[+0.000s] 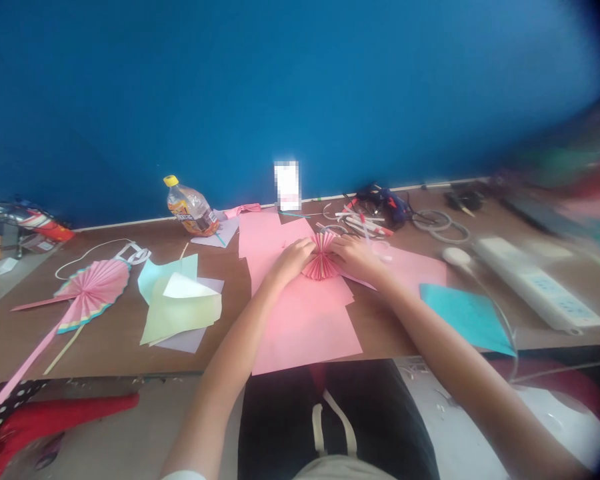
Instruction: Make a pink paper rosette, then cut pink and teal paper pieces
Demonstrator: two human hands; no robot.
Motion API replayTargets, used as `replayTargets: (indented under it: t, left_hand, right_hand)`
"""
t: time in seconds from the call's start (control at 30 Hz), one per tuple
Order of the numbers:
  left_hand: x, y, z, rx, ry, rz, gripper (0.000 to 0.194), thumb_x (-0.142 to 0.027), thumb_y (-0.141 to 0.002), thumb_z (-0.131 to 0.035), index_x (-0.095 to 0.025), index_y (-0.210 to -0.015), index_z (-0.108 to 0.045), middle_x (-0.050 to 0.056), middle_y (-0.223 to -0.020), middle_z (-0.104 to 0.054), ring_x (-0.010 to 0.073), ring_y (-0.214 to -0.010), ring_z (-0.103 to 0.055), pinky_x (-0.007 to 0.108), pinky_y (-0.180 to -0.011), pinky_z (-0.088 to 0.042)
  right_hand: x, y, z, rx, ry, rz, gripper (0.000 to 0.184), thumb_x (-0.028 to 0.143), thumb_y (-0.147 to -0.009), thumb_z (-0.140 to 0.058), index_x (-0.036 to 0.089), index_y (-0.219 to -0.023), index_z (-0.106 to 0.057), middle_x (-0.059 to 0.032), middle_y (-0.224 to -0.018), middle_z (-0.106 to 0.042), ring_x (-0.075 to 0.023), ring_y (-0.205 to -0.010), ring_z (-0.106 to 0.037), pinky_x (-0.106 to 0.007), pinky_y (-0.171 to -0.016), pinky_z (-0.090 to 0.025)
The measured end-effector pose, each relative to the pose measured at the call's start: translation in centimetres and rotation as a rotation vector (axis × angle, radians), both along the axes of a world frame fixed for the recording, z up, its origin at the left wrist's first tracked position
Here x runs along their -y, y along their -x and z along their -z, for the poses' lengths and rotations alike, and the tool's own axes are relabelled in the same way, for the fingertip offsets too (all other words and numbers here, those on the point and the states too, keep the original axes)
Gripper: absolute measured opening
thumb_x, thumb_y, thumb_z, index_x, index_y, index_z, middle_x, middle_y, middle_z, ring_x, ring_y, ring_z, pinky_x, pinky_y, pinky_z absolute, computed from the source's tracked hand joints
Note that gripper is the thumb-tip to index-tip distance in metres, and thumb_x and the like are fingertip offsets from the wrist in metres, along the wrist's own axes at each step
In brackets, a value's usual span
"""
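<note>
A pleated pink paper fan (321, 257), spread into a rosette, is held between my two hands over the middle of the table. My left hand (296, 259) grips its left edge with closed fingers. On the opposite edge, my right hand (354, 255) has its fingers closed on the folds. Beneath them lie several overlapping pink paper sheets (300, 333). The fingertips are partly hidden by the hands and the pleats.
A pink fan with blue-yellow trim (93, 287) lies left, near green paper (183, 313). Behind stand a bottle (190, 210) and a blurred white card (287, 185). Rightward are pens (365, 223), blue paper (463, 313) and a power strip (535, 283) with cables.
</note>
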State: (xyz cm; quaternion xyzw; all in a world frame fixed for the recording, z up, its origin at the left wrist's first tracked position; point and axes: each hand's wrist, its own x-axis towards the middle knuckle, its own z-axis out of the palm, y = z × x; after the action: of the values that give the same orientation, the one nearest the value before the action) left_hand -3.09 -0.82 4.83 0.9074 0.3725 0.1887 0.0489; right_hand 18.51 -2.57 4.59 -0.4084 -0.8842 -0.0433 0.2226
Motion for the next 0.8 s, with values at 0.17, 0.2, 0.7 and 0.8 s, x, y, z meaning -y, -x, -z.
replayTargets:
  t: [0.17,0.2,0.7,0.8]
  left_hand:
    - [-0.4,1.3,-0.3,0.015,0.057,-0.007,0.021,-0.037,-0.090,-0.057,-0.017,-0.093,-0.063,0.008,-0.098,-0.062,0.0224,-0.099,-0.056,0.035,-0.088,-0.047]
    - [-0.5,1.4,-0.3,0.016,0.068,-0.002,0.020,-0.036,-0.090,-0.058,-0.018,-0.095,-0.064,0.008,-0.099,-0.062,0.0224,-0.100,-0.056,0.035,-0.088,-0.047]
    - [-0.9,1.0,0.7,-0.030,-0.233,-0.167,0.020,-0.015,-0.096,-0.041,-0.017,-0.098,-0.061,0.010,-0.103,-0.063,0.0246,-0.100,-0.055,0.037,-0.082,-0.041]
    - [-1.2,0.9,0.8,-0.033,-0.281,-0.212,0.020,-0.013,-0.095,-0.041,-0.016,-0.098,-0.060,0.012,-0.102,-0.062,0.0265,-0.101,-0.054,0.038,-0.083,-0.040]
  right_hand:
    - [0.3,-0.8,-0.5,-0.026,0.038,0.011,0.014,0.021,-0.086,-0.057,0.020,-0.092,-0.069,-0.0082,-0.093,-0.067,-0.0236,-0.093,-0.055,-0.032,-0.079,-0.036]
    - [0.3,-0.9,-0.5,-0.021,0.041,0.015,0.013,0.022,-0.085,-0.057,0.020,-0.092,-0.068,-0.0081,-0.093,-0.067,-0.0238,-0.093,-0.055,-0.032,-0.079,-0.036]
    - [0.0,-0.6,-0.7,0.072,-0.103,0.129,0.017,0.008,-0.089,-0.046,0.018,-0.084,-0.058,-0.0112,-0.090,-0.061,-0.0237,-0.085,-0.049,-0.033,-0.075,-0.032]
    - [0.2,-0.3,-0.7,0.103,-0.147,0.150,0.015,0.008,-0.088,-0.047,0.018,-0.087,-0.059,-0.0120,-0.093,-0.062,-0.0251,-0.086,-0.049,-0.034,-0.076,-0.031]
